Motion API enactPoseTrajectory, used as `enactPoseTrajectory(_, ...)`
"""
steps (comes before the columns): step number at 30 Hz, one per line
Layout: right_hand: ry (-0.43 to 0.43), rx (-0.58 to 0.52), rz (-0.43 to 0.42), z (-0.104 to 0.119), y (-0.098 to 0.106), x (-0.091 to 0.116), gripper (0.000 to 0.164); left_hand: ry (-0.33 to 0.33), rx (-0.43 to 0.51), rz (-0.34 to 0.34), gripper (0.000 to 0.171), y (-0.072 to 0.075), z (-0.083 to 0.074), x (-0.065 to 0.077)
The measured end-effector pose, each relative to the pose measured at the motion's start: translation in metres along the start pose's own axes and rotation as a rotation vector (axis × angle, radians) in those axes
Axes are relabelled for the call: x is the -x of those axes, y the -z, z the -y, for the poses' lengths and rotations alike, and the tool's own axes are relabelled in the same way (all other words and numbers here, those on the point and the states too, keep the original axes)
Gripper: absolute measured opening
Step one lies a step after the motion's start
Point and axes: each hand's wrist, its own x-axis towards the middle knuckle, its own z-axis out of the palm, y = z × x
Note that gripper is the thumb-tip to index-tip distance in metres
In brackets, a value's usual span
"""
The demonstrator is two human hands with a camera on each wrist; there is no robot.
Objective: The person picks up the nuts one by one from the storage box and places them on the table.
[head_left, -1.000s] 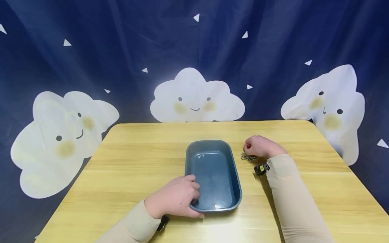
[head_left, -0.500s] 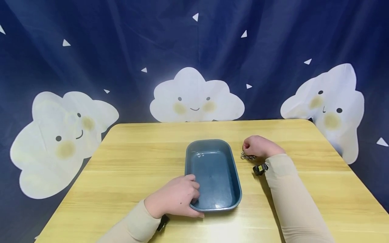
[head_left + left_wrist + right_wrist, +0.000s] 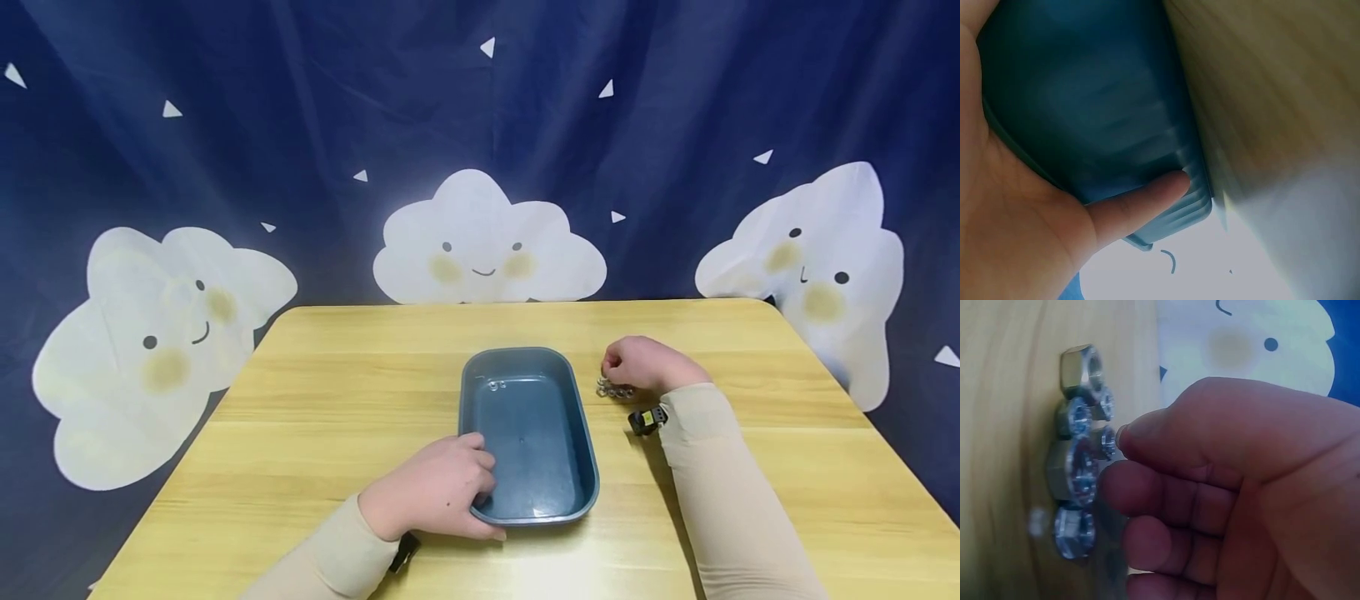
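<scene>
My left hand (image 3: 442,487) grips the near left corner of a dark blue plastic bin (image 3: 589,450). In the left wrist view its thumb (image 3: 1141,206) lies along the bin's outer wall, while the other fingers reach over the rim. Two small metal nuts (image 3: 492,386) lie at the far end of the bin's floor. Right of the bin, my right hand (image 3: 645,364) is over a cluster of hex nuts with its fingers curled. In the right wrist view its thumb tip is right at a small nut (image 3: 1107,442); I cannot tell whether the fingers pinch it. Larger nuts (image 3: 1072,472) stand beside it.
The wooden table (image 3: 337,400) has rounded far corners. A dark blue curtain (image 3: 480,100) printed with white clouds hangs behind it. A small black wrist camera (image 3: 647,420) is strapped below the right hand, close over the table.
The whole head view shifts slightly. The left hand keeps its hold on the bin, and the right hand stays at the nuts with hardly any movement.
</scene>
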Motion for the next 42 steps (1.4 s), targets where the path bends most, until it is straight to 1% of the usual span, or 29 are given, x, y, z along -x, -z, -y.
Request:
enactPoseTrajectory(5, 0.006, 0.020, -0.034, 0.004, 0.004, 0.003, 0.012, -0.003, 0.001, -0.003, 0.055, 0.001, -0.001, 0.000)
enactPoseTrajectory(10, 0.055, 0.070, -0.092, 0.012, 0.010, 0.006, 0.012, -0.008, -0.002, -0.008, 0.056, 0.001, -0.002, 0.001)
enactPoseTrajectory(13, 0.086, 0.083, -0.129, 0.020, 0.015, 0.009, 0.012, -0.003, -0.002, -0.003, 0.056, 0.001, -0.001, 0.000)
enactPoseTrajectory(20, 0.140, 0.088, -0.175, 0.042, 0.026, 0.019, 0.014, -0.002, -0.006, -0.002, 0.055, 0.000, 0.000, -0.001)
enactPoseTrajectory(27, 0.198, 0.109, -0.196, 0.060, 0.029, 0.025, 0.013, -0.009, -0.010, -0.010, 0.056, 0.000, -0.001, 0.000)
enactPoseTrajectory(36, 0.197, 0.121, -0.209, 0.075, 0.030, 0.029, 0.010, -0.023, -0.005, -0.032, 0.058, 0.002, -0.001, 0.001)
enactPoseTrajectory(42, 0.210, 0.132, -0.247, 0.087, 0.029, 0.032, 0.009, -0.020, -0.006, -0.024, 0.058, 0.002, -0.002, 0.000)
